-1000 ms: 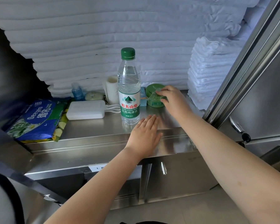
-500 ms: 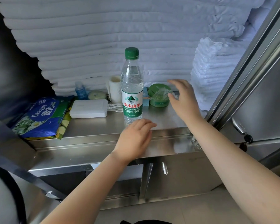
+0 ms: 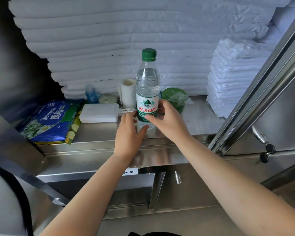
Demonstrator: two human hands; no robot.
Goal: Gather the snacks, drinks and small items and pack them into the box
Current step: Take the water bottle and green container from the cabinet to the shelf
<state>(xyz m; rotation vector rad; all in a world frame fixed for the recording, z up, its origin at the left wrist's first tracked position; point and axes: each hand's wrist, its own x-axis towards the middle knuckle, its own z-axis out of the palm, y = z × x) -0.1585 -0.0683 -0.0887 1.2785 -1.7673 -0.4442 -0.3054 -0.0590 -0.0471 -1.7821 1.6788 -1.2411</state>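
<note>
A clear water bottle (image 3: 148,82) with a green cap and green label stands upright on the steel shelf (image 3: 99,133). My right hand (image 3: 169,121) wraps its lower right side, thumb on the label's front. My left hand (image 3: 129,132) lies against the bottle's lower left with fingers straight and thumb spread toward the base. Behind the bottle sit a green round tin (image 3: 169,95) with a crumpled clear wrapper, a white roll (image 3: 128,92), a white power bank (image 3: 99,113), a small blue bottle (image 3: 91,96) and a blue wipes pack (image 3: 49,120). No box is in view.
Stacked white linen (image 3: 109,40) fills the back of the cabinet, and folded towels (image 3: 232,77) are piled at the right. An open steel door (image 3: 279,108) with a handle and keys stands to the right. Closed cabinet doors sit below the shelf.
My right hand left the green tin and moved left onto the water bottle. My left hand rose from the shelf's front edge to the bottle's left side.
</note>
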